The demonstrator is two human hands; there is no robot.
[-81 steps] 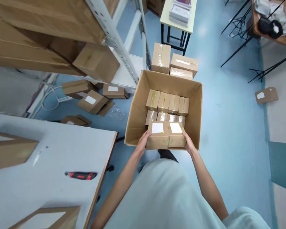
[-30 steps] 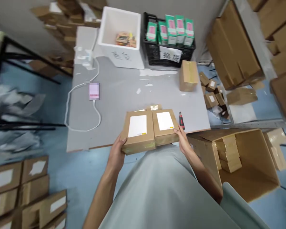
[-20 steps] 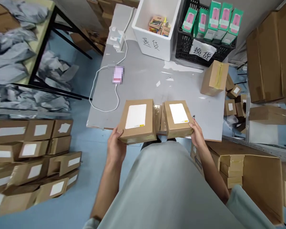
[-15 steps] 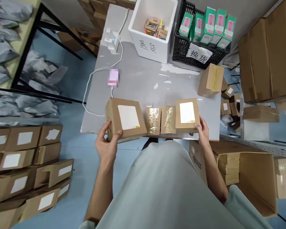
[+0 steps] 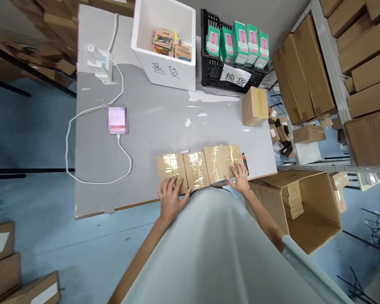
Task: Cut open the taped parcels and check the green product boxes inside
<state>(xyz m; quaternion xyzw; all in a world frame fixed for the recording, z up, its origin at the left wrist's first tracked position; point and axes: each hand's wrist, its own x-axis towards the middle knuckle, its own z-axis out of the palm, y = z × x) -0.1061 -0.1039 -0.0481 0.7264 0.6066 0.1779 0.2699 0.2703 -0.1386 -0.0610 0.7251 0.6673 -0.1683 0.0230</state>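
Note:
Four taped cardboard boxes stand side by side along the front edge of the table point(image 5: 139, 156), tape sides up. My left hand point(image 5: 172, 200) rests on the near part of the leftmost cardboard box point(image 5: 171, 162), its fingers spread over the top. Between the end boxes are a second cardboard box point(image 5: 196, 169) and a third cardboard box point(image 5: 215, 162). My right hand point(image 5: 240, 178) lies on the rightmost cardboard box point(image 5: 232, 154), fingers apart. Right beside that box is a red and black tool point(image 5: 245, 162), partly hidden.
A white bin point(image 5: 171, 67) and a black crate point(image 5: 212, 74) of green-and-pink boxes stand at the back. Another carton point(image 5: 255, 107) sits at right. A white cable point(image 5: 66, 147) loops over the left edge. An open large carton point(image 5: 323, 211) is right of me.
Both end boxes have turned from white-label side to taped side and now line up with the middle boxes. My hands have shifted onto their tops. The view has swung right.

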